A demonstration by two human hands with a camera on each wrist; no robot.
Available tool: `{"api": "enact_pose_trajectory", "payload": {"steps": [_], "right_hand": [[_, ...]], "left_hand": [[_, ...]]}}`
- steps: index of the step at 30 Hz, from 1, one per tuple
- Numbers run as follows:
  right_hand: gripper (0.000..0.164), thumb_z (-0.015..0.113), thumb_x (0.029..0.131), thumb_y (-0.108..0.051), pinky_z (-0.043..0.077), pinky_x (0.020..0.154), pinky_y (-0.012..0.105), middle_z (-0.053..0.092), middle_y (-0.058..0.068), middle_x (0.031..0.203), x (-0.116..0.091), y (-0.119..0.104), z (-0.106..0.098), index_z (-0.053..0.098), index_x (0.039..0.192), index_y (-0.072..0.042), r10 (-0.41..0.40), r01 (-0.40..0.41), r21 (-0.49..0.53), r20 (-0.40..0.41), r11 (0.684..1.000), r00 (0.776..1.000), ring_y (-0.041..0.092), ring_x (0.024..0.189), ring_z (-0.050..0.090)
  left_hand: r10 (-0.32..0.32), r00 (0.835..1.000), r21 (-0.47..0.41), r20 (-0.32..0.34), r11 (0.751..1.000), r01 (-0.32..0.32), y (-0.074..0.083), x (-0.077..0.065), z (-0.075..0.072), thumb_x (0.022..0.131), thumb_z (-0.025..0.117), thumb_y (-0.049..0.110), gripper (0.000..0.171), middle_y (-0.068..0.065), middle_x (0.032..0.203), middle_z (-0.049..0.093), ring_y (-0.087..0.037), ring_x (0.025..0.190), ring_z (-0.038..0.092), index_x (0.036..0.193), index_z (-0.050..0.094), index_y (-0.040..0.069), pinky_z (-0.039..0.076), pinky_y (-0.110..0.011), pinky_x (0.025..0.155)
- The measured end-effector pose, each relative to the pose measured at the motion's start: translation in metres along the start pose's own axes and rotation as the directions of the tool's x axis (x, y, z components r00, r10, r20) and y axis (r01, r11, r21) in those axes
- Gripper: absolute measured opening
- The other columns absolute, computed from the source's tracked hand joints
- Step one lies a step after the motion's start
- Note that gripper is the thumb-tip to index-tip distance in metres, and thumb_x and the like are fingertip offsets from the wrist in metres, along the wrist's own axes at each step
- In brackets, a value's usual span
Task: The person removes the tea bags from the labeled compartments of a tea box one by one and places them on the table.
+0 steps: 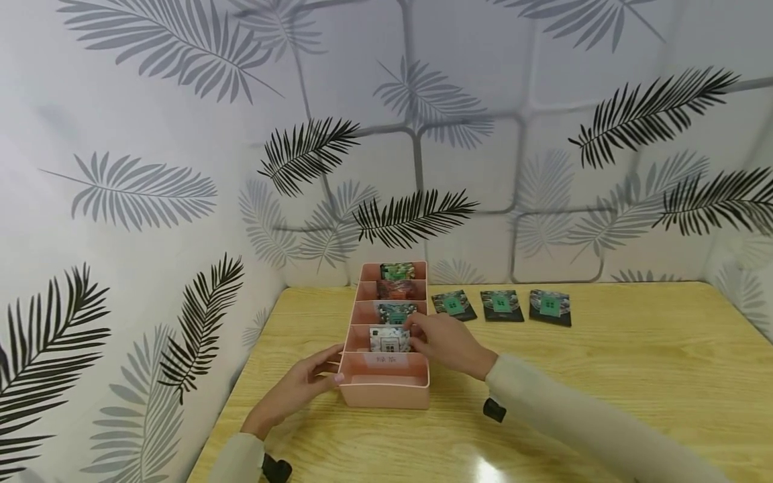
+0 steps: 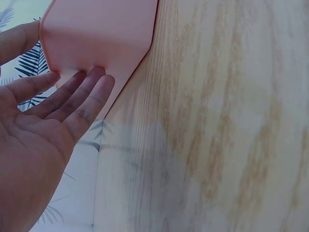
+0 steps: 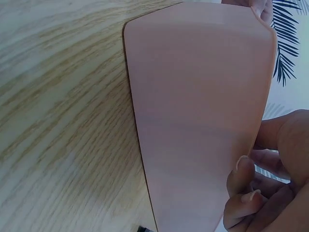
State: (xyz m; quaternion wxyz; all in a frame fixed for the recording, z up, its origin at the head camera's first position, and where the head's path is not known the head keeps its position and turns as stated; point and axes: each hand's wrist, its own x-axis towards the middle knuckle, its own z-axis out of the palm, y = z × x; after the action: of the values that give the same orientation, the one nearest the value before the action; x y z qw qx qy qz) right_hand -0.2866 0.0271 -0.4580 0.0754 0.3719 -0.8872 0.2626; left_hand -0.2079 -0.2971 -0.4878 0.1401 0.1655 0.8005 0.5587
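At the near edge, a patch of glare shines on the wood-grain table (image 1: 640,355). Two pale sleeves, the left one (image 1: 237,459) and the right one (image 1: 568,408), reach in, a black device (image 1: 276,468) at the left wrist and another black device (image 1: 494,410) at the right. The left hand (image 1: 297,388) rests at the near left corner of a pink divided organizer (image 1: 386,397); its grip is spread, thumb by the front corner, long fingers fairly straight with tips against the outer side wall. The organizer stands on the table, its five compartments running away from the person. A label (image 1: 386,360) with characters sits on the divider behind the nearest compartment. In the second, a white packet (image 1: 385,339) stands upright; the right hand (image 1: 448,343) reaches over the right rim, thumb and forefinger pinching the packet's right edge, the other fingers curled by the outer wall. Farther back stand a dark teal packet (image 1: 395,312), a dark red packet (image 1: 395,290) and a green packet (image 1: 397,271), one per compartment. To the right, three black-and-green packets (image 1: 502,306) lie in a row, apart. Behind rises a leaf-patterned wall (image 1: 471,168).
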Motion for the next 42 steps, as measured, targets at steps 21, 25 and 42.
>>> {"api": "enact_pose_trajectory", "payload": {"steps": [21,25,42], "right_hand": [[0.022,0.073,0.097,-0.014,0.059,0.071,0.032,0.077,0.002,0.097,0.013,-0.012,0.006,0.070,0.118,-0.009,0.037,-0.036,0.192,-0.006,0.981,0.999,0.010,0.082,0.073],[0.024,0.074,0.097,-0.018,0.059,0.071,0.030,0.076,-0.002,0.093,0.017,-0.014,0.009,0.072,0.120,-0.011,0.037,-0.038,0.167,0.011,0.985,0.999,0.007,0.080,0.071],[0.027,0.077,0.095,-0.015,0.054,0.064,0.027,0.070,-0.007,0.086,0.037,-0.023,0.022,0.066,0.120,-0.012,0.051,-0.051,0.158,0.008,0.986,0.999,0.002,0.068,0.063]], "left_hand": [[0.012,1.000,-0.010,0.003,1.000,-0.012,0.001,-0.002,-0.001,0.106,0.061,0.023,0.064,-0.016,0.149,0.051,-0.036,0.133,0.052,0.162,0.033,0.013,0.052,-0.029,0.098],[0.020,1.000,-0.009,0.004,1.000,-0.020,0.001,-0.002,-0.001,0.106,0.061,0.022,0.063,-0.016,0.149,0.051,-0.036,0.133,0.052,0.162,0.033,0.012,0.051,-0.029,0.099],[0.012,1.000,-0.010,0.004,1.000,-0.012,-0.003,-0.001,-0.002,0.107,0.060,0.022,0.062,-0.013,0.151,0.049,-0.032,0.135,0.050,0.162,0.033,0.013,0.051,-0.031,0.100]]}}
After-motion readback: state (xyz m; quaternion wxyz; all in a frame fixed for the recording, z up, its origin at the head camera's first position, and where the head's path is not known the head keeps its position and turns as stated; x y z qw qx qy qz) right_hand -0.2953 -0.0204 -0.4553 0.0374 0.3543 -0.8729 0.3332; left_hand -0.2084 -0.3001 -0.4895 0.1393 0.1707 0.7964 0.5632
